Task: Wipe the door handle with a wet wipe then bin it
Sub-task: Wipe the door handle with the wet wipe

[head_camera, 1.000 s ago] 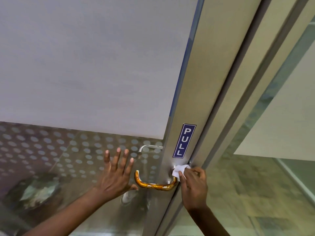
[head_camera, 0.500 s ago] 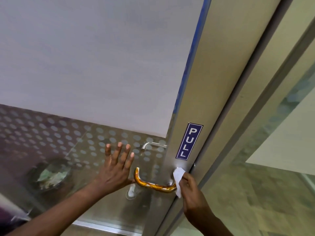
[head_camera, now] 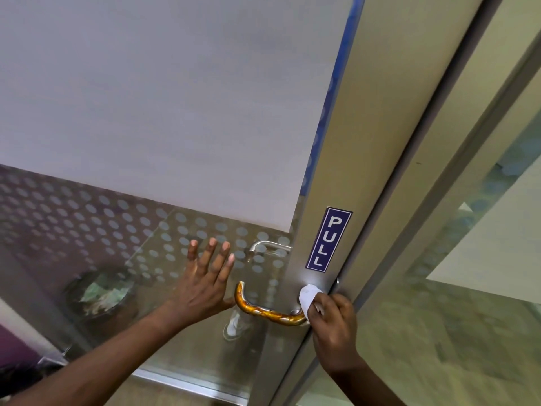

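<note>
An amber, curved door handle (head_camera: 263,310) sticks out from the metal stile of a glass door, below a blue PULL sticker (head_camera: 328,239). My right hand (head_camera: 333,326) pinches a white wet wipe (head_camera: 307,297) and presses it against the handle's base at the stile. My left hand (head_camera: 205,285) lies flat on the glass with fingers spread, just left of the handle's free end, its thumb near the handle.
Behind the glass, at lower left, stands a dark bin (head_camera: 101,294) with crumpled paper in it. A second, silver handle (head_camera: 269,247) shows on the door's far side. The door frame and a glass side panel (head_camera: 468,288) run along the right.
My right hand has shifted the wipe slightly around the handle's base, from hanging beside it to bunched on top. The left hand stays flat on the glass. The view has tilted a little.
</note>
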`<state>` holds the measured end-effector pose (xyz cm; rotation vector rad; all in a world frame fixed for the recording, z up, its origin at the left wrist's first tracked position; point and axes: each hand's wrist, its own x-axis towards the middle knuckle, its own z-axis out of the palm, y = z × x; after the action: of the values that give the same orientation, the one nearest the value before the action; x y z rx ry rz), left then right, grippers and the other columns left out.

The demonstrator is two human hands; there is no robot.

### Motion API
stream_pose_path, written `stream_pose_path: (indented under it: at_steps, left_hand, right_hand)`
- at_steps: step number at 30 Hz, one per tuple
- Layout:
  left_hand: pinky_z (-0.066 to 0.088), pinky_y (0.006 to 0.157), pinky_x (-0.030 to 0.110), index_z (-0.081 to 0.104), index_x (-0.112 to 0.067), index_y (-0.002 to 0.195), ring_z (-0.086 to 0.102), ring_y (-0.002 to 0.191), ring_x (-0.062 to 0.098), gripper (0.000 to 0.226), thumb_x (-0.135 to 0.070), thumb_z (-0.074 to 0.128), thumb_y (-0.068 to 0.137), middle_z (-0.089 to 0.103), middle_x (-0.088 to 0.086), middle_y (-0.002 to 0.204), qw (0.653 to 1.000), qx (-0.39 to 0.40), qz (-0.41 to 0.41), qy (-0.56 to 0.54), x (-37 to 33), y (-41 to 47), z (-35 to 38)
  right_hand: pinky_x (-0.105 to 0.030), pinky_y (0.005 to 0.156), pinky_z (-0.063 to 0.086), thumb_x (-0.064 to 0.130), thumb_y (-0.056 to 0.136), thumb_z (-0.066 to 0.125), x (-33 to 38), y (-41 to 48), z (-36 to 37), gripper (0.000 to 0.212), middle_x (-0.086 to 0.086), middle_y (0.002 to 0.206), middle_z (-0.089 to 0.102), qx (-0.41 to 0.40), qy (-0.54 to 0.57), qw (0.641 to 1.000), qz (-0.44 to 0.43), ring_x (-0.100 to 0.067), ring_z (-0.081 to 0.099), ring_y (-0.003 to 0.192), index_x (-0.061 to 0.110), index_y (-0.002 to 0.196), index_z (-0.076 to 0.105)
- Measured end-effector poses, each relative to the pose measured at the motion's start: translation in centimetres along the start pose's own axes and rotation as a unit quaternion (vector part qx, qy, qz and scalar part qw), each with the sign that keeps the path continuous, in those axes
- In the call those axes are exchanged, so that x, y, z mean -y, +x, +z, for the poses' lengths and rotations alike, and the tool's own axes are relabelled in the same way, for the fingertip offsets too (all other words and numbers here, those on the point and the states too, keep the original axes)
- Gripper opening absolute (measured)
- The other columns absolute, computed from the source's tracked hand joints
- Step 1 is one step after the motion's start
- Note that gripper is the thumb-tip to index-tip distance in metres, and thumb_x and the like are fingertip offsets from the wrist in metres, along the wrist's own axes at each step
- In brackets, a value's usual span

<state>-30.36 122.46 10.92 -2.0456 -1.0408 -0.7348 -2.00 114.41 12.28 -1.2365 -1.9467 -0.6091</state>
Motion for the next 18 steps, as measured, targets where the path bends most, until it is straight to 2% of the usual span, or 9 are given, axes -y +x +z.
stream_pose_path:
  at_steps: [3, 5, 7, 9, 11, 13, 15, 17, 18]
  left_hand:
    - [0.0, 0.114, 0.066, 0.006, -0.001, 0.15, -0.005, 0.147, 0.039, 0.117, -0.073, 0.057, 0.072, -0.006, 0.016, 0.161, 1.0, 0.004, -0.005, 0.001, 0.0, 0.0, 0.1]
    - [-0.001, 0.114, 0.066, 0.005, -0.002, 0.15, -0.006, 0.147, 0.039, 0.119, -0.074, 0.057, 0.072, -0.006, 0.016, 0.161, 1.0, 0.008, -0.004, 0.002, 0.0, -0.1, 0.1]
    - [-0.001, 0.114, 0.066, 0.005, -0.002, 0.151, -0.005, 0.147, 0.039, 0.12, -0.074, 0.058, 0.071, -0.006, 0.017, 0.161, 1.0, 0.009, -0.005, 0.002, 0.0, -0.2, 0.2]
    - [-0.001, 0.114, 0.066, 0.005, -0.002, 0.151, -0.005, 0.147, 0.039, 0.119, -0.075, 0.057, 0.072, -0.006, 0.017, 0.161, 1.0, 0.012, -0.008, 0.003, 0.0, -0.3, 0.4]
    - [-0.002, 0.114, 0.065, 0.006, -0.001, 0.151, -0.006, 0.147, 0.039, 0.114, -0.074, 0.053, 0.076, -0.006, 0.017, 0.161, 1.0, 0.011, -0.009, 0.008, 0.1, -0.3, 0.5]
    - [-0.002, 0.115, 0.064, 0.006, -0.001, 0.151, -0.007, 0.147, 0.038, 0.111, -0.072, 0.051, 0.079, -0.008, 0.017, 0.161, 1.0, 0.006, -0.007, 0.013, 0.1, -0.2, 0.4]
    - [-0.001, 0.114, 0.064, 0.006, 0.0, 0.15, -0.007, 0.147, 0.038, 0.11, -0.071, 0.051, 0.079, -0.009, 0.017, 0.161, 1.0, 0.001, -0.005, 0.015, 0.1, -0.2, 0.4]
    - [-0.001, 0.114, 0.064, 0.006, -0.001, 0.15, -0.007, 0.147, 0.038, 0.108, -0.07, 0.051, 0.08, -0.009, 0.016, 0.161, 1.0, -0.005, -0.006, 0.014, 0.1, -0.1, 0.3]
    - [-0.001, 0.114, 0.064, 0.007, -0.001, 0.15, -0.007, 0.147, 0.037, 0.107, -0.07, 0.05, 0.081, -0.009, 0.016, 0.161, 1.0, -0.007, -0.006, 0.014, 0.1, -0.1, 0.3]
  right_hand:
    - [-0.032, 0.065, 0.032, 0.021, 0.101, 0.034, -0.3, 0.0, -0.3, 0.028, -0.002, 0.105, 0.051, 0.017, 0.036, 0.999, -0.028, -0.025, 0.046, 0.088, 0.009, 0.092, 0.057]
    - [-0.031, 0.062, 0.029, 0.021, 0.1, 0.037, -1.0, -0.4, -0.5, 0.024, -0.003, 0.097, 0.051, 0.062, 0.042, 0.995, -0.06, -0.022, 0.045, 0.082, 0.01, 0.09, 0.056]
    - [-0.027, 0.062, 0.031, 0.025, 0.094, 0.043, -1.0, -0.7, -0.4, 0.02, 0.004, 0.082, 0.053, 0.123, 0.107, 0.987, 0.01, -0.014, 0.043, 0.075, 0.016, 0.085, 0.058]
    - [-0.021, 0.065, 0.036, 0.032, 0.087, 0.046, -0.4, -1.1, -0.2, 0.016, 0.018, 0.076, 0.054, 0.144, 0.183, 0.969, 0.08, -0.003, 0.045, 0.077, 0.028, 0.082, 0.06]
    - [-0.016, 0.066, 0.036, 0.028, 0.086, 0.05, -0.1, -1.0, 0.2, 0.016, 0.028, 0.081, 0.057, 0.14, 0.185, 0.968, 0.096, 0.003, 0.047, 0.081, 0.038, 0.075, 0.056]
    - [-0.013, 0.068, 0.036, 0.026, 0.088, 0.049, 0.2, -0.4, -0.2, 0.018, 0.033, 0.087, 0.054, 0.145, 0.217, 0.958, 0.116, 0.005, 0.045, 0.081, 0.04, 0.077, 0.054]
    - [-0.017, 0.076, 0.038, 0.03, 0.096, 0.044, 0.0, -0.5, -0.4, 0.016, 0.024, 0.091, 0.054, 0.152, 0.216, 0.961, 0.077, -0.001, 0.045, 0.084, 0.031, 0.086, 0.056]
    - [-0.034, 0.085, 0.046, 0.036, 0.101, 0.037, -0.4, -0.8, -0.1, 0.036, -0.004, 0.098, 0.062, 0.157, 0.188, 0.969, 0.035, -0.021, 0.052, 0.093, 0.012, 0.095, 0.063]
    - [-0.041, 0.087, 0.048, 0.035, 0.101, 0.039, -0.3, -0.6, -0.1, 0.04, -0.015, 0.098, 0.064, 0.167, 0.19, 0.967, 0.028, -0.028, 0.056, 0.095, 0.005, 0.095, 0.065]
